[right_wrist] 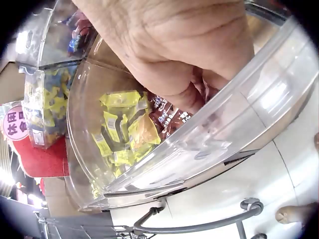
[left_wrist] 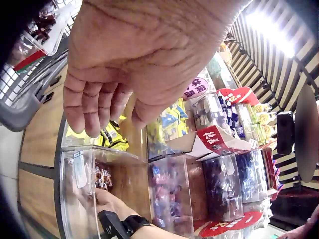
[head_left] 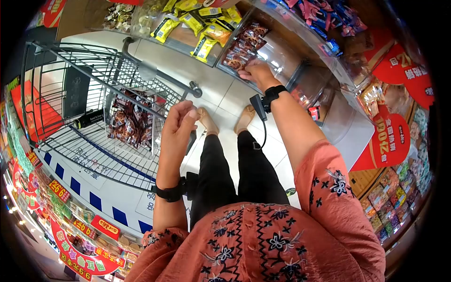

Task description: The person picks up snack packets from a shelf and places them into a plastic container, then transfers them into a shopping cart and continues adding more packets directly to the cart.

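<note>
My right hand (head_left: 260, 74) reaches into a clear-walled bin (right_wrist: 219, 134), fingers bent down at brown snack packets (head_left: 244, 47). Its fingertips sit right at the packets (right_wrist: 167, 117) in the right wrist view, partly hidden; I cannot tell whether they pinch one. The left hand (head_left: 180, 120) hovers beside the shopping cart's near side, fingers loosely bent and holding nothing. From the left wrist view, the left palm (left_wrist: 144, 55) hangs in front of the bins. A clear container (head_left: 109, 127) inside the cart holds a pile of similar brown packets (head_left: 131, 117).
The wire shopping cart (head_left: 94, 155) stands at the left with a dark bottle (head_left: 88, 119) in it. Yellow packets (head_left: 192, 21) fill the adjoining bin. Blue and pink sweets (head_left: 324, 16) lie farther right. Red promotional signs (head_left: 387, 141) jut from the display. Pale floor tiles (head_left: 221, 94) lie between.
</note>
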`<act>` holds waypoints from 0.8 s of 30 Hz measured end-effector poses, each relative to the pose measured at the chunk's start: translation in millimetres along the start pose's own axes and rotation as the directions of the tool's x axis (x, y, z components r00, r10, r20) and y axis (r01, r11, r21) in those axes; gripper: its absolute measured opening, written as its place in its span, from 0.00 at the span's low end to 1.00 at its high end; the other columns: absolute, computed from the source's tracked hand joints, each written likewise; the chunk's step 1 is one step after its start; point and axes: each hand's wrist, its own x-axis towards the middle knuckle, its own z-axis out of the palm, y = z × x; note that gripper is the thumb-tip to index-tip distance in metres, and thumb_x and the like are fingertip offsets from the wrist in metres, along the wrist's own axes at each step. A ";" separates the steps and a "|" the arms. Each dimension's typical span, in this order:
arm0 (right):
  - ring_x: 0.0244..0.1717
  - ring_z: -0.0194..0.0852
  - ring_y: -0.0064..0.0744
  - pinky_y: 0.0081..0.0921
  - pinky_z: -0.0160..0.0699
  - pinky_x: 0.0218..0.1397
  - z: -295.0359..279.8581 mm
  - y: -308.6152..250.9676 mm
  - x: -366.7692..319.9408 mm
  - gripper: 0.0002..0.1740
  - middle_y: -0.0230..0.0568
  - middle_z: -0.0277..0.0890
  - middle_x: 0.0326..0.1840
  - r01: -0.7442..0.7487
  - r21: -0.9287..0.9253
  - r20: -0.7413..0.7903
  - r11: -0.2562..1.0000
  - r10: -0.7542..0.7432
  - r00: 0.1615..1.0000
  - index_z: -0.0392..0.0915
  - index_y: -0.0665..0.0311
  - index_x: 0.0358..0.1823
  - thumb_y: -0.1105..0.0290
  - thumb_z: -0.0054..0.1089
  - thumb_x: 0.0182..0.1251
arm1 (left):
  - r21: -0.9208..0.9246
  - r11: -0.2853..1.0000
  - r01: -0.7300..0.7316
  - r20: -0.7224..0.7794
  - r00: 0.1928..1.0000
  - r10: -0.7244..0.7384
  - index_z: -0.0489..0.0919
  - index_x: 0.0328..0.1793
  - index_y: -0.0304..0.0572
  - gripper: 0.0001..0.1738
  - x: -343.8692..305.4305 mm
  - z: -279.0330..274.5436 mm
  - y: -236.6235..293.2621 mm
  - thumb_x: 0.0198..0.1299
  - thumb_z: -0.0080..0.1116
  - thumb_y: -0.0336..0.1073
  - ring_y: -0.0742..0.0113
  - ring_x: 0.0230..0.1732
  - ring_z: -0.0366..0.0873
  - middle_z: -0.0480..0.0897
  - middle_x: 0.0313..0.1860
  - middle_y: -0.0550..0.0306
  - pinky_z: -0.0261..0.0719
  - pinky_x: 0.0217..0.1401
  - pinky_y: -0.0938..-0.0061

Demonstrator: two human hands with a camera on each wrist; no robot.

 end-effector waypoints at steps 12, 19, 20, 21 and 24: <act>0.45 0.86 0.40 0.31 0.90 0.39 -18.6 -12.0 -52.6 0.14 0.49 0.79 0.49 0.214 -0.057 0.011 0.975 -0.214 0.977 0.71 0.72 0.55 0.72 0.52 0.74 | 0.117 0.991 -0.070 -0.347 0.932 0.107 0.78 0.60 0.32 0.20 8.4 -117.7 -36.0 0.71 0.57 0.40 0.74 0.42 0.80 0.83 0.43 0.58 0.77 0.41 0.80; 0.40 0.83 0.30 0.25 0.84 0.41 20.5 -32.2 -151.4 0.12 0.43 0.80 0.48 0.317 0.035 0.132 0.948 -0.319 0.939 0.74 0.67 0.54 0.69 0.52 0.76 | 0.430 0.902 -0.035 -0.444 0.862 0.245 0.80 0.54 0.32 0.18 57.5 -215.3 -68.1 0.68 0.59 0.41 0.64 0.39 0.83 0.86 0.40 0.48 0.79 0.39 0.72; 0.38 0.83 0.28 0.25 0.83 0.41 32.1 -32.4 -167.9 0.12 0.42 0.81 0.47 0.310 0.033 0.152 0.950 -0.311 0.938 0.76 0.67 0.53 0.69 0.52 0.76 | 0.650 0.759 -0.040 -0.368 0.857 0.361 0.81 0.54 0.35 0.18 68.3 -229.3 -86.2 0.65 0.61 0.42 0.50 0.43 0.84 0.86 0.42 0.40 0.80 0.46 0.62; 0.38 0.83 0.28 0.25 0.83 0.41 40.7 -29.2 -179.8 0.12 0.42 0.81 0.47 0.304 0.025 0.181 0.952 -0.303 0.936 0.76 0.67 0.53 0.69 0.52 0.76 | 0.679 0.734 0.013 -0.382 0.860 0.339 0.81 0.55 0.37 0.21 81.5 -240.7 -108.4 0.61 0.64 0.44 0.37 0.49 0.82 0.85 0.43 0.34 0.79 0.54 0.56; 0.38 0.82 0.28 0.25 0.81 0.41 66.3 -22.8 -213.6 0.12 0.42 0.81 0.46 0.298 0.003 0.247 0.955 -0.290 0.925 0.76 0.68 0.53 0.68 0.52 0.76 | 0.839 0.438 0.323 -0.437 0.879 0.190 0.75 0.64 0.40 0.35 98.2 -256.6 -152.2 0.54 0.71 0.50 0.34 0.60 0.77 0.77 0.60 0.33 0.78 0.61 0.51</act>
